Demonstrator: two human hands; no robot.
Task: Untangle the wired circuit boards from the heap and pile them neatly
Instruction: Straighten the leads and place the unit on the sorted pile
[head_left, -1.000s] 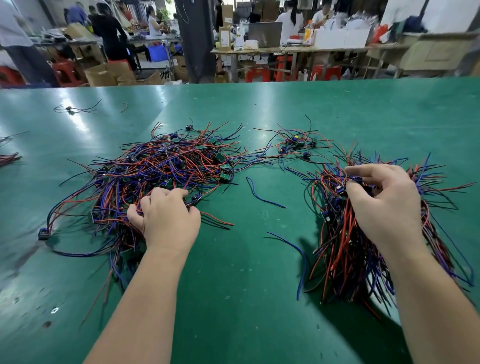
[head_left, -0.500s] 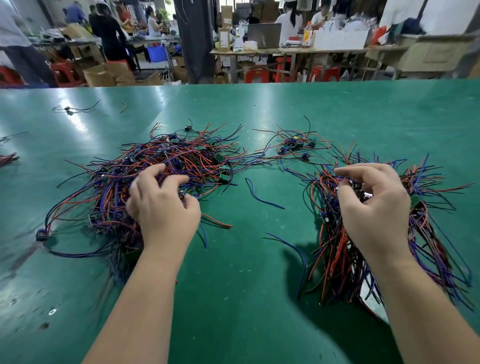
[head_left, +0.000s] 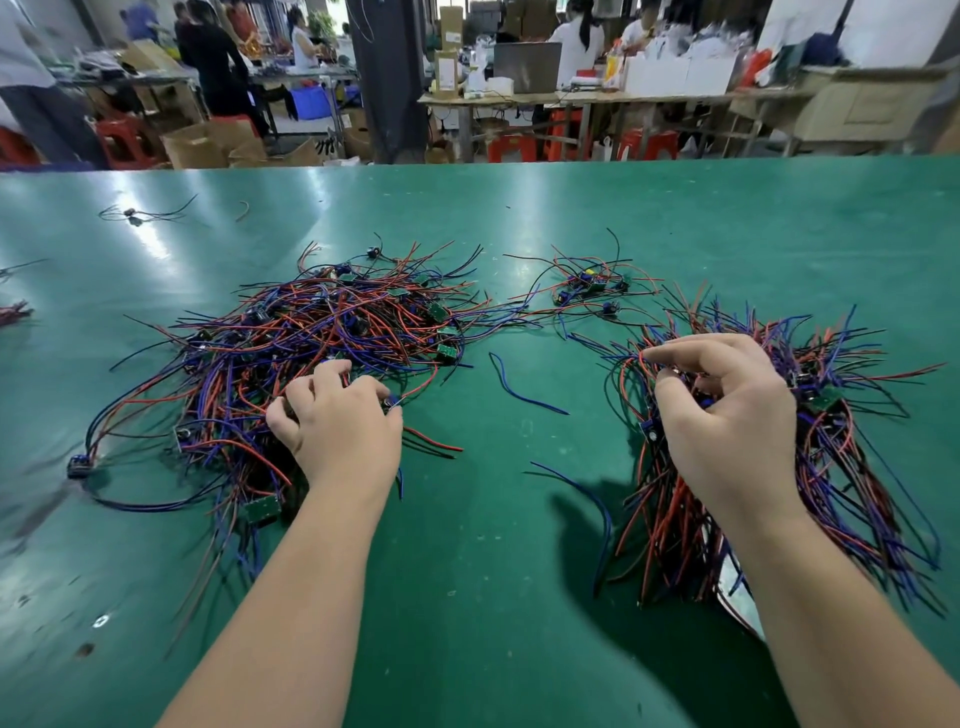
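Observation:
A tangled heap (head_left: 322, 338) of small green circuit boards with red, blue and black wires lies on the green table (head_left: 519, 218) at the left. My left hand (head_left: 337, 421) is on its near edge, fingers curled into the wires, pinching a small board. At the right lies a sorted pile (head_left: 831, 467) with wires running towards me. My right hand (head_left: 727, 410) hovers over that pile's top, thumb and fingers curled, pinching wires of a board there.
A small cluster of boards (head_left: 592, 286) lies behind the gap between the piles. Loose blue wires (head_left: 519, 389) lie in the middle. A stray wired part (head_left: 135, 215) sits far left. Beyond the table's far edge are people, benches, red stools and cardboard boxes.
My left hand has reached further into the heap and curled its fingers on a board. My right hand has shifted slightly left over the sorted pile, fingers working the wires.

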